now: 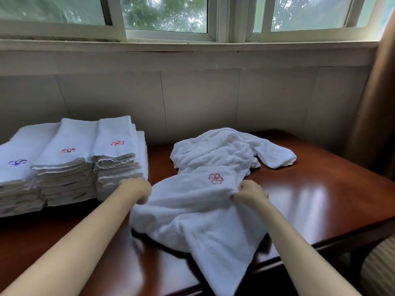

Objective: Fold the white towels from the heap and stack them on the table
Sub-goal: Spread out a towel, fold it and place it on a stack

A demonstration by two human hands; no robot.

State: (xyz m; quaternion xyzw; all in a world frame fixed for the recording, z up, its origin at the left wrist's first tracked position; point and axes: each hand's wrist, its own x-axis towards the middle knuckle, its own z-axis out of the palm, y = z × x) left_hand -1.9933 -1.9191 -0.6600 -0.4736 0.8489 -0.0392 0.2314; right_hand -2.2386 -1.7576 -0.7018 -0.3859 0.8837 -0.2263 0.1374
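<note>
A white towel (192, 210) with a red flower emblem lies loose across the middle of the brown wooden table (310, 199), one corner hanging over the near edge. My left hand (136, 189) grips its left edge. My right hand (251, 192) pinches its right edge near the emblem. Behind it sits the heap of crumpled white towels (226, 150). At the left stand three stacks of folded white towels (70, 163), with red and blue emblems on top.
A white tiled wall and a window sill run behind the table. A brown curtain (374, 114) hangs at the right. A striped cushion (378, 268) shows below the table's right edge.
</note>
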